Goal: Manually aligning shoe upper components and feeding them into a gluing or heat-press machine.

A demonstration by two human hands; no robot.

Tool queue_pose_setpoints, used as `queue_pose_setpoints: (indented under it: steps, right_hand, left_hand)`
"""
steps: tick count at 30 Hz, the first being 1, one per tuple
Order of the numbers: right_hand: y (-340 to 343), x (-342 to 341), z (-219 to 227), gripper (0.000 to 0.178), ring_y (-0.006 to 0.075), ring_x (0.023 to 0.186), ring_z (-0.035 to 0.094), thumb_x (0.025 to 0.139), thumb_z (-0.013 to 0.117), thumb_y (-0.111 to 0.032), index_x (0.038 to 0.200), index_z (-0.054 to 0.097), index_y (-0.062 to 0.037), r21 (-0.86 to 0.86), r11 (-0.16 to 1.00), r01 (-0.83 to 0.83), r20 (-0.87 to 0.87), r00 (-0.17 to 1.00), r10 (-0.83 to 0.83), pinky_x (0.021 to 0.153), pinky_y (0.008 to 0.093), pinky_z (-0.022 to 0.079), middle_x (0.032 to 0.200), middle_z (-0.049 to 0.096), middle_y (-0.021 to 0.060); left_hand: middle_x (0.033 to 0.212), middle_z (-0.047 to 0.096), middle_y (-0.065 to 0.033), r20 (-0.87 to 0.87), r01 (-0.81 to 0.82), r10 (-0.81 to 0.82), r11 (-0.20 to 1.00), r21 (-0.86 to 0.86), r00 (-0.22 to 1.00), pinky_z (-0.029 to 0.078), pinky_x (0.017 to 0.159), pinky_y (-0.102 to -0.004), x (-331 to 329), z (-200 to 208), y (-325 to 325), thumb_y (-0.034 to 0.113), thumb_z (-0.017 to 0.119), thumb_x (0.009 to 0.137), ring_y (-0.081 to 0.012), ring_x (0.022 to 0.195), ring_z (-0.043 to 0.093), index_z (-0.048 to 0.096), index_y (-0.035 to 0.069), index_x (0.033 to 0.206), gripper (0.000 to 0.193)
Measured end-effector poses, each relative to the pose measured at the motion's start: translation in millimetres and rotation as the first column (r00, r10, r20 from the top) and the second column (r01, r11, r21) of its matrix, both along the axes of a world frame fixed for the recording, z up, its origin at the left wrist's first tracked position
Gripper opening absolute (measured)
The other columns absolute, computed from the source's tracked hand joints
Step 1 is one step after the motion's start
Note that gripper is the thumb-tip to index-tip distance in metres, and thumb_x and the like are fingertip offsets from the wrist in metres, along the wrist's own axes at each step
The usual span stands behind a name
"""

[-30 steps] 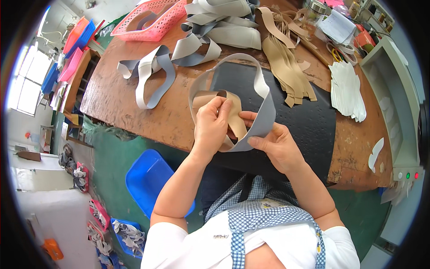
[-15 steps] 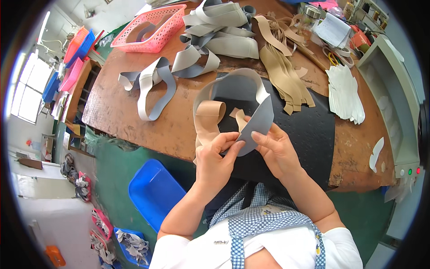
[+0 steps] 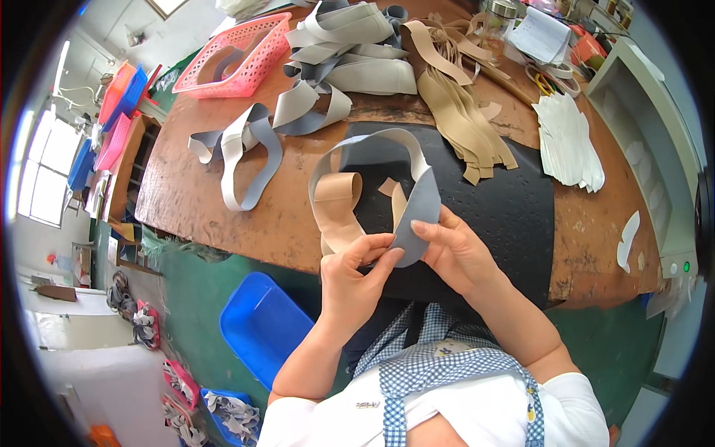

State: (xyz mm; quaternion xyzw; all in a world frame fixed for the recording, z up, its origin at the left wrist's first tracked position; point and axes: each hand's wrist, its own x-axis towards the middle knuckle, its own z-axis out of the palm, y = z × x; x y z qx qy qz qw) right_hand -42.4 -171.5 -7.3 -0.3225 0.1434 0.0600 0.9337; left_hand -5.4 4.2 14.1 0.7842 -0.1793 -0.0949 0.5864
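A grey strip (image 3: 422, 211) with a pale inner side is bent into a loop above the table's near edge. My left hand (image 3: 356, 277) pinches its lower edge between thumb and fingers. My right hand (image 3: 460, 252) grips the strip's right side, thumb on the grey face and fingers behind. A tan strip (image 3: 339, 212) curls within the left part of the loop, close to my left hand. Its other end, a small tan piece, shows near the loop's middle; whether both are joined is hidden behind my fingers.
A black mat (image 3: 499, 216) lies under my hands on the brown table (image 3: 186, 186). Beyond are grey strips (image 3: 365, 71), tan strips (image 3: 465, 134), white pieces (image 3: 570, 141) and a pink basket (image 3: 253, 71). A blue tub (image 3: 261, 320) stands below the edge at left.
The view has shifted slightly. The looped strip and my left hand sit a little lower and farther left in the picture; both hands keep their hold on it.
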Motion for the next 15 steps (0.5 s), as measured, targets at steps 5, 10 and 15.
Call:
queue_pose_setpoints:
  steps: [5,10,15]
  right_hand:
    - [3.3,4.5,-3.1,0.033,0.0157,0.102,0.066,0.091,0.07,-0.005,0.123,0.06,-0.0045,-0.14,0.987,0.085,0.05,0.996,-0.078,0.092,0.0333,0.055,0.111,0.068,0.0065]
    - [4.0,2.4,-5.4,0.032,0.0152,0.097,0.068,0.089,0.071,-0.003,0.119,0.062,-0.0049,-0.216,0.966,0.14,0.105,0.987,-0.12,0.089,0.032,0.055,0.105,0.069,0.0058]
    - [2.0,-1.1,-9.7,0.031,0.015,0.096,0.068,0.087,0.071,-0.002,0.116,0.063,-0.0053,-0.218,0.964,0.149,0.12,0.985,-0.125,0.088,0.0319,0.056,0.104,0.07,0.0054]
  left_hand:
    - [0.085,0.075,-0.0049,-0.064,0.01,-0.011,1.0,-0.022,0.998,0.051,0.072,-0.0192,1.1,-2.4,3.2,0.0,0.073,0.089,-0.0053,0.08,0.067,0.071,-0.005,0.105,0.017]
    - [0.084,0.074,-0.0037,-0.011,0.003,-0.003,1.0,-0.002,1.0,0.05,0.07,-0.0186,1.5,-6.8,3.9,0.0,0.073,0.09,-0.0049,0.078,0.066,0.07,-0.005,0.105,0.016]
    - [0.084,0.073,-0.0039,-0.051,-0.036,0.036,0.999,-0.007,0.998,0.05,0.07,-0.0184,0.9,-10.1,2.4,0.0,0.073,0.09,-0.005,0.078,0.066,0.07,-0.005,0.104,0.016]
